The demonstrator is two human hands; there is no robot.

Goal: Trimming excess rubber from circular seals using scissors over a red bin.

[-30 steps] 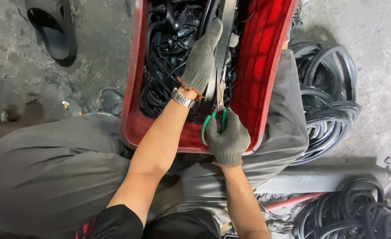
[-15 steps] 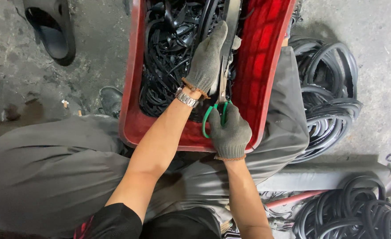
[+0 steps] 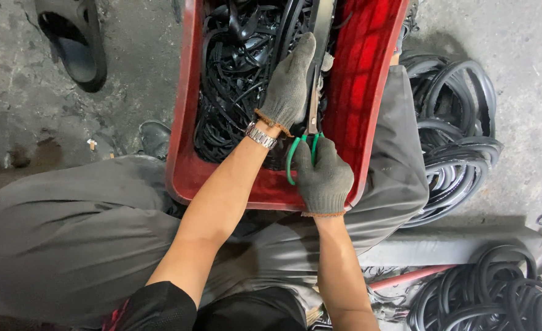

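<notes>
Concrete floor point(image 3: 50, 135), scissors point(image 3: 311, 119) between gloved hands

Both hands wear grey knitted cloth gloves, left point(image 3: 289, 86) and right point(image 3: 324, 178), matt and coarse. The green-handled scissors point(image 3: 311, 119) show dull metal blades and smooth plastic loops. The red plastic crate point(image 3: 369, 79) looks glossy; the black rubber strips point(image 3: 234, 67) inside are matt. The silver metal wristwatch point(image 3: 261, 135) gleams. The concrete floor point(image 3: 528, 55) is rough.

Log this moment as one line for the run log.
left hand: gloved, on rubber strips in red crate | right hand: gloved, holds green scissors | crate on lap | rubber rings on floor
</notes>
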